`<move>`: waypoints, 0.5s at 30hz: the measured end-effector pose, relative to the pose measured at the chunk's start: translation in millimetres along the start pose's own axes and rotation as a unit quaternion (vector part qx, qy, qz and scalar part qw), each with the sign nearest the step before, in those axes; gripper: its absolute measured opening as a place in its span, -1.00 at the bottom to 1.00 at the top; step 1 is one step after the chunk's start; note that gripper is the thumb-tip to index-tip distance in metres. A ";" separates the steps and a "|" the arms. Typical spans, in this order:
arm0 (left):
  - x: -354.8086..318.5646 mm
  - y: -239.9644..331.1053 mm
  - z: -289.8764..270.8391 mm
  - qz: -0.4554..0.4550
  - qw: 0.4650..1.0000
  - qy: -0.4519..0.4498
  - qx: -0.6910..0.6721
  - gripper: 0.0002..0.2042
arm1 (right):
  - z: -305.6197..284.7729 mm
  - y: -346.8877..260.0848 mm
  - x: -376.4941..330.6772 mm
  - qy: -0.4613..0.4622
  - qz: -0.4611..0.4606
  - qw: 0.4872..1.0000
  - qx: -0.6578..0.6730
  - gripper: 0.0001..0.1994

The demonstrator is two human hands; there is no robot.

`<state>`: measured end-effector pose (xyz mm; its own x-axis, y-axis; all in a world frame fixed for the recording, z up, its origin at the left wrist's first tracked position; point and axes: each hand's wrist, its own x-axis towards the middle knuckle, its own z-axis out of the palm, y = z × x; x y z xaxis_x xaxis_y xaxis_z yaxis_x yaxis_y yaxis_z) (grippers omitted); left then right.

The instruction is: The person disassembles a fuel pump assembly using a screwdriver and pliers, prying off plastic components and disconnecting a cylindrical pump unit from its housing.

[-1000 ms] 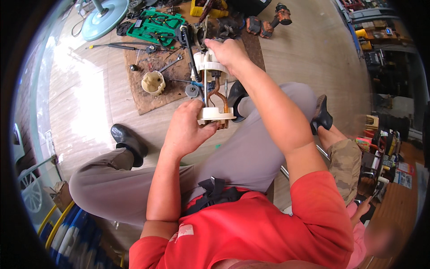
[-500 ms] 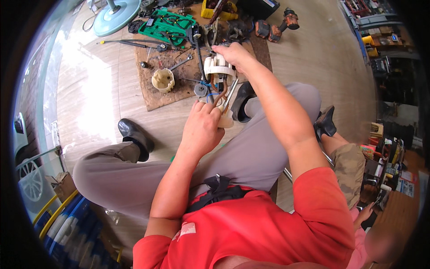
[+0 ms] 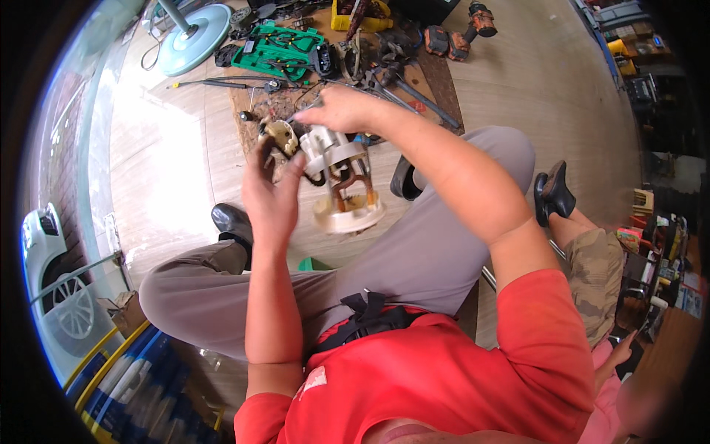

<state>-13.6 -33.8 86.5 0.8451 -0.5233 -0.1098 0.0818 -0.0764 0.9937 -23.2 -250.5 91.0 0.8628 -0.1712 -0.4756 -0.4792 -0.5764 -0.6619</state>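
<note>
Now my left hand (image 3: pixel 272 194) is raised in front of me, fingers curled around the side of a white motor assembly (image 3: pixel 342 177) with a rusty brown core and a round cream base, held in the air above my grey-trousered knees. My right hand (image 3: pixel 344 109) grips its top end, closed on it from above. Just beside my left fingertips sits a small tan round part (image 3: pixel 281 136). Beyond, on the wooden floor (image 3: pixel 547 81), lie a green tool case (image 3: pixel 277 48), a cordless drill (image 3: pixel 462 29) and a pale blue fan base (image 3: pixel 194 28).
</note>
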 end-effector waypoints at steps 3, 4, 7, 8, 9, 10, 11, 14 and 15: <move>17.9 1.0 -1.3 0.074 0.950 0.002 0.303 -0.31 | 11.6 -15.3 -3.4 0.017 -0.046 0.999 -0.022 -0.27; 14.2 9.6 5.6 0.075 0.923 0.014 0.378 -0.30 | 14.9 -15.5 -3.1 0.000 -0.060 0.997 -0.037 -0.30; 4.1 8.4 7.1 0.178 0.902 -0.011 0.393 -0.30 | 16.0 -20.8 -3.5 -0.014 -0.051 0.993 -0.106 -0.34; 2.2 5.0 7.0 0.227 0.904 -0.029 0.361 -0.30 | 16.7 -20.2 -2.6 -0.016 -0.044 0.994 -0.098 -0.34; 0.5 2.8 8.9 0.143 0.961 -0.108 0.211 -0.32 | 17.0 -21.2 -0.6 -0.019 -0.039 0.995 -0.092 -0.35; 0.2 -6.2 13.0 0.023 0.992 -0.116 0.049 -0.35 | 16.7 -21.1 1.0 -0.021 -0.034 0.995 -0.086 -0.35; 1.7 -17.9 12.4 -0.019 0.992 -0.106 -0.060 -0.37 | 16.2 -19.0 2.5 -0.034 -0.044 0.992 -0.116 -0.34; 5.8 -54.8 -1.2 -0.132 0.956 -0.118 -0.234 -0.36 | 16.6 -24.9 -5.2 -0.052 -0.057 0.992 -0.104 -0.32; 6.8 -59.5 1.0 -0.186 0.930 -0.135 -0.287 -0.37 | 16.3 -25.2 -5.5 -0.059 -0.031 0.994 -0.086 -0.32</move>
<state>-13.2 -33.7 26.6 0.5440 -0.7516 -0.3731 0.6761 0.1293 0.7253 -18.5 -222.1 100.8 0.8597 -0.0414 -0.5091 -0.3827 -0.7124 -0.5882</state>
